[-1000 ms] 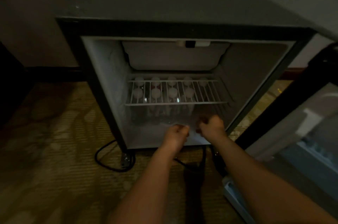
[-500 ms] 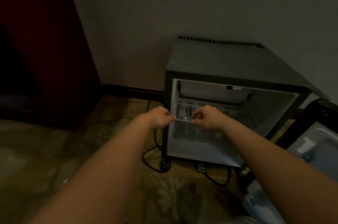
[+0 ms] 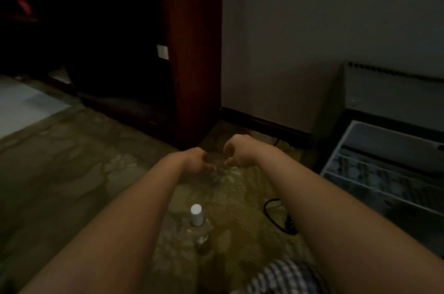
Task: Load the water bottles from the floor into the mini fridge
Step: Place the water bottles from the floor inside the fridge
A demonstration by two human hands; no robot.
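The view is swinging left, away from the mini fridge (image 3: 394, 91), now sitting at the right edge with its interior showing, and both hands are coming away from its shelf to hover over the carpet. The left hand (image 3: 194, 161) and right hand (image 3: 237, 152) are curling their fingers toward each other around a faint glint; whether they are gripping anything I cannot tell. One water bottle (image 3: 197, 224) is standing upright on the floor (image 3: 72, 173) between the forearms, probably waiting as the next to load.

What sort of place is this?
Probably a hotel room, though that's a guess: a mini fridge on the floor, patterned carpet and a dark wooden cabinet.
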